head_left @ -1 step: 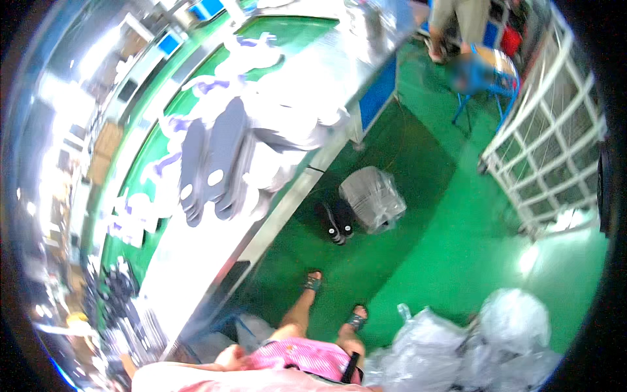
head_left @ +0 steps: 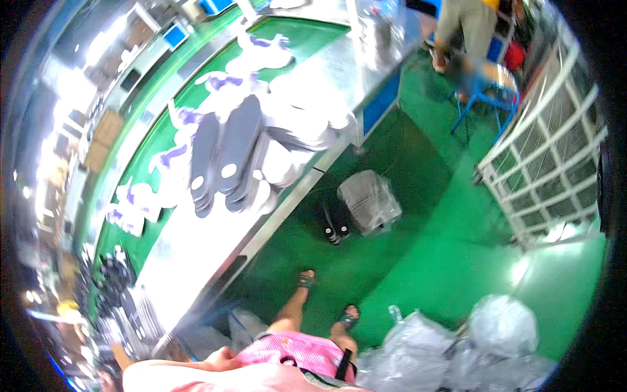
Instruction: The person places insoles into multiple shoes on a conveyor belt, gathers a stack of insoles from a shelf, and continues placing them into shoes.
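Note:
My left hand (head_left: 223, 359) rests at my waist, by the pink patterned cloth (head_left: 294, 349) over my lap. Its fingers look curled, but blur hides whether they hold anything. My right hand is out of view. Beyond my left arm is the white-topped workbench (head_left: 189, 264). Two stacks of dark grey insoles lie there: a left stack (head_left: 204, 160) and a right stack (head_left: 239, 144), each marked with a white dot. White pieces (head_left: 294, 108) are heaped beside them, and white-and-purple pieces (head_left: 189, 117) trail along the green strip behind.
On the green floor sit a plastic-wrapped grey bundle (head_left: 369, 201) and black insoles (head_left: 334, 219). White plastic bags (head_left: 418, 343) fill the lower right. A white lattice rack (head_left: 548, 157) and blue-legged stool (head_left: 486, 95) stand at right. A person (head_left: 467, 26) stands beyond the stool.
The view has shifted slightly, so the bench and stacks sit a little farther right in the picture. My left hand stays by the pink cloth.

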Motion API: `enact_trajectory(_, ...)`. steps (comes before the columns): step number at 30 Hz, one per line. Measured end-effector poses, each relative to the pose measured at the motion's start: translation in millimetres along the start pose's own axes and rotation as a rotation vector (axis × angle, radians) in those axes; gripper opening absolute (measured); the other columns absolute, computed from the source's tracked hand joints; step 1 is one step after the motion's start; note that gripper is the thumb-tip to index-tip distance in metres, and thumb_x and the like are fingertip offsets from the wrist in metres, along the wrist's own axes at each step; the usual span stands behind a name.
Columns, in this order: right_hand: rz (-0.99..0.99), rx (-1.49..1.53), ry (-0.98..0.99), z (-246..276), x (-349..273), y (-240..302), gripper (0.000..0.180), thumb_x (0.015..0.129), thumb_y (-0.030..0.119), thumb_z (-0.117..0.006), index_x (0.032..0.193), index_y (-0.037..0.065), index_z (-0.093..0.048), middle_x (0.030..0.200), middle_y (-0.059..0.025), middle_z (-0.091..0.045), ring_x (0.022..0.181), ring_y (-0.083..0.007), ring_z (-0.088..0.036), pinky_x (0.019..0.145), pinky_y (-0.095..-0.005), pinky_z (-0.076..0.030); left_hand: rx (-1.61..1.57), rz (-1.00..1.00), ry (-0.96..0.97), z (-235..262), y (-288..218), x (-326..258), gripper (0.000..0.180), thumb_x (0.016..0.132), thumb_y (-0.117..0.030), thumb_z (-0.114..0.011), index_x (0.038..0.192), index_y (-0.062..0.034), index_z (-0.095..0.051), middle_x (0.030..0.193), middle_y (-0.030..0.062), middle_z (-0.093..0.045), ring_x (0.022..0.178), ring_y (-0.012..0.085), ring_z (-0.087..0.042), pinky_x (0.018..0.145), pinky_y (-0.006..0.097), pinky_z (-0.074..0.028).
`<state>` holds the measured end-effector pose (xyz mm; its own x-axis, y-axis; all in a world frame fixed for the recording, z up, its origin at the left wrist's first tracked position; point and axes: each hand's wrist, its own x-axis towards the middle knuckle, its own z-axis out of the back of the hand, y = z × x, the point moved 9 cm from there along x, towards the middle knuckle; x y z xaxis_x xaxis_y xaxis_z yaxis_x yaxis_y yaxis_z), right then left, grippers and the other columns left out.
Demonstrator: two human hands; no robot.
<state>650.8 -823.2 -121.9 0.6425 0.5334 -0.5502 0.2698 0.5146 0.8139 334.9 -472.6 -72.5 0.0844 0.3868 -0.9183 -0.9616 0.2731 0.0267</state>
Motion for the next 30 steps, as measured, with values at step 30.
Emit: enact_trajectory(30, 0.768, -0.781, 0.353, -330, 126, 518, 0.019, 0.078, 0.015, -0.054, 0.090, 0.001, -0.056, 0.085, -0.0138, -0.057, 0.076, -0.0266, -0.055, 0.069, -0.0321, -0.044, -1.013, -0.446, -1.266, 462, 198, 36, 0.041, 0.076, -0.027, -0.060, 0.101, 0.0031, -0.050, 0.087, 0.0137, -0.057, 0.079, 0.0182, -0.055, 0.071, 0.028, -0.043)
